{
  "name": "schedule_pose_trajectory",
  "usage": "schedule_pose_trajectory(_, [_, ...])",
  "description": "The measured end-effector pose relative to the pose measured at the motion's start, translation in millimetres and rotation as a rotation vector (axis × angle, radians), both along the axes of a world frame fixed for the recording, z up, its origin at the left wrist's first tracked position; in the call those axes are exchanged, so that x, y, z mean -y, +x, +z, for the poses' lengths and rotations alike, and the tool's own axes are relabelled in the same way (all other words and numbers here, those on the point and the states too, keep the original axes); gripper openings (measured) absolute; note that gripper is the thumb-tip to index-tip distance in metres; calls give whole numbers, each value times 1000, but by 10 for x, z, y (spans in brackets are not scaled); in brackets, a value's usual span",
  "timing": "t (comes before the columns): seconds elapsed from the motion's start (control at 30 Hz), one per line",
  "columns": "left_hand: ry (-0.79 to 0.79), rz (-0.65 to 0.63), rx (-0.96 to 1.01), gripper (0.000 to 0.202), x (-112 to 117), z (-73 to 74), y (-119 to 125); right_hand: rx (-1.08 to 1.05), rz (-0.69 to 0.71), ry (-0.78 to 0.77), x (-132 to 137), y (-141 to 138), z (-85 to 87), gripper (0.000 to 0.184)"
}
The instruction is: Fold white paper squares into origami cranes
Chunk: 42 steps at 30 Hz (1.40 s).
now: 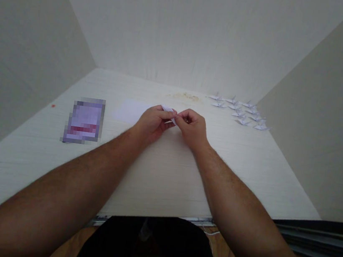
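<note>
My left hand (153, 122) and my right hand (193, 128) meet over the middle of the pale desk (165, 174). Both pinch a small folded piece of white paper (170, 112) between their fingertips, just above the desk surface. The fingers of both hands are curled and closed on the paper, and most of it is hidden behind them. A flat white sheet (128, 110) lies on the desk just left of and behind my left hand.
Several small folded paper cranes (240, 110) stand in rows at the back right of the desk. A blurred purple packet (84, 121) lies at the left. Pale walls enclose the desk on three sides. A faint stain (185, 96) marks the back.
</note>
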<state>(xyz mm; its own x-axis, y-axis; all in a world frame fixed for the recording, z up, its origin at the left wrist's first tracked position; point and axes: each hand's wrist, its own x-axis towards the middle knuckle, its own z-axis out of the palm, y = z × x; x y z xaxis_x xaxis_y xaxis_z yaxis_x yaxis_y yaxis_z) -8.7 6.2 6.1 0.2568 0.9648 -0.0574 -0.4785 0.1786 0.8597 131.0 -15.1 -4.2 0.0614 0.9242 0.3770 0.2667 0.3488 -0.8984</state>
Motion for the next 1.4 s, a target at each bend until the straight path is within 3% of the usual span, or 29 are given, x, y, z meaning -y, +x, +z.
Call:
schedule_pose_trajectory(0.27, [88, -37, -25, 23, 38, -4, 32, -54, -60, -27, 25, -15, 44, 13])
schedule_pose_trajectory(0.57, [128, 150, -169, 19, -1, -44, 45, -19, -66, -134, 6, -1, 75, 10])
schedule_pose_trajectory(0.83, [114, 159, -177, 14, -10, -28, 46, -107, -8, -166, -49, 34, -19, 14])
schedule_pose_trajectory(1.4, [119, 183, -164, 21, -51, -88, 14, -127, -36, -209, -28, 32, -30, 10])
